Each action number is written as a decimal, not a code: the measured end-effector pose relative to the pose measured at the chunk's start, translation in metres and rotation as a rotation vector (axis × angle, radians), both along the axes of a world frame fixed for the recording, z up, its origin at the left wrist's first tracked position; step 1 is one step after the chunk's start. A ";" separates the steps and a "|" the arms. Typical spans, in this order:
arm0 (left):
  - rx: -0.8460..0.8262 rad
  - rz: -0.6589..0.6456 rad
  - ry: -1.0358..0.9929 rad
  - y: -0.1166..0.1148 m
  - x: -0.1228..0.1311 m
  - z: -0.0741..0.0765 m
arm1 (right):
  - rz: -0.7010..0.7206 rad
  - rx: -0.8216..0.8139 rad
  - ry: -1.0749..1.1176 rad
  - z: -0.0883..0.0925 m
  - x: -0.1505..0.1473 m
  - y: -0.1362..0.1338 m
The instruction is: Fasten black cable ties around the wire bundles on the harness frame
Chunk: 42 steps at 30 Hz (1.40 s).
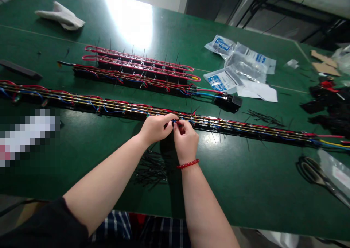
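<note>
A long black bar [235, 129] strung with red, blue and yellow wires and brass-coloured rods runs across the table, with thin black cable ties sticking out along its right half. At its near edge, about the middle, my left hand [157, 127] is closed, thumb and forefinger pinched together. Right beside it, my right hand [186, 138], with a red bead bracelet [188, 164] on the wrist, is also closed in a pinch. The fingertips nearly meet; a bit of blue and dark material shows there, too small to name. Loose black cable ties [151, 169] lie below the hands.
Shorter wired bars [131, 76] lie behind, a black connector [228, 102] at their right end. Beyond are plastic bags [246, 65] and a white glove [61, 16]. Scissors [314, 171] lie at right, more cable ties [265, 118] behind the bar, black parts [325, 102] far right.
</note>
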<state>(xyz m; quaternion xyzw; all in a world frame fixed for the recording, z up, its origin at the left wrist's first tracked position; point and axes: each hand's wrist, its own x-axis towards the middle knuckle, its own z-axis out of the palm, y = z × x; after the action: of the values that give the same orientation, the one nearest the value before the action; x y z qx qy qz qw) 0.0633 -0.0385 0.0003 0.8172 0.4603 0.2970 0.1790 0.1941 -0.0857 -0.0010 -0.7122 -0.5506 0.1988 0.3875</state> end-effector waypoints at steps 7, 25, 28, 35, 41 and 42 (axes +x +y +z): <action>-0.040 -0.026 -0.013 0.001 -0.001 0.000 | 0.064 0.017 0.001 0.002 0.003 -0.001; -0.103 -0.076 -0.044 0.002 -0.004 0.002 | 0.065 -0.002 -0.023 0.004 0.005 0.000; -0.104 -0.068 -0.041 0.002 -0.004 0.002 | 0.070 -0.011 0.000 0.005 0.005 0.000; -0.112 -0.055 -0.041 0.002 -0.003 0.000 | 0.077 0.003 -0.006 0.006 0.005 -0.001; -0.097 -0.078 -0.044 0.002 -0.004 0.001 | 0.081 0.017 0.004 0.008 0.004 -0.001; -0.092 -0.084 -0.042 0.002 -0.004 0.001 | 0.083 0.018 0.005 0.008 0.005 -0.001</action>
<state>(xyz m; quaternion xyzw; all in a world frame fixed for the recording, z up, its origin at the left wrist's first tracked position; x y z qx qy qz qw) 0.0596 -0.0366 0.0017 0.8202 0.4350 0.2850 0.2385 0.1986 -0.0867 0.0065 -0.6848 -0.5804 0.2113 0.3866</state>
